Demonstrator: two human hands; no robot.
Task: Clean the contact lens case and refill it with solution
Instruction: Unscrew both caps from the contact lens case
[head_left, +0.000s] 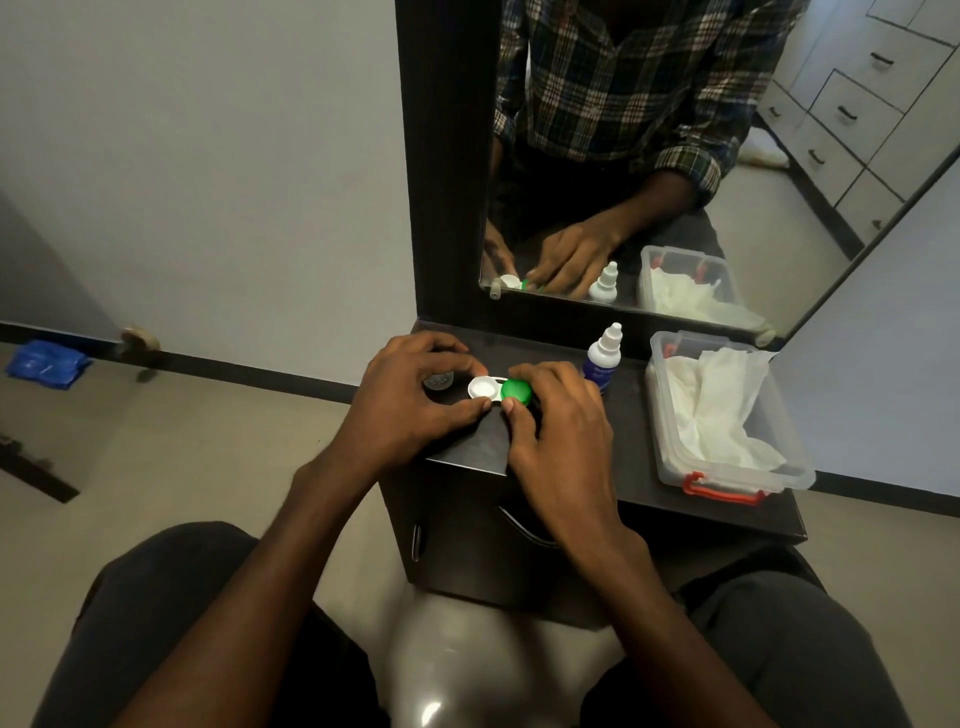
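Observation:
A white contact lens case (483, 388) lies on the dark vanity top (618, 457). Its left well is uncovered; a green cap (516, 393) sits on its right well. My left hand (415, 400) pinches the case's left side between thumb and fingers. My right hand (550, 415) has its fingers closed around the green cap. A grey round cap (438, 382) lies on the top under my left fingers. The solution bottle (602, 358), with a white nozzle and blue label, stands upright just right of my right hand.
A clear plastic box (737, 473) with red latches holds white tissues at the right. A dark-framed mirror (675, 156) rises behind the vanity top. Its left and front edges drop to the floor. My knees and a grey stool (467, 649) are below.

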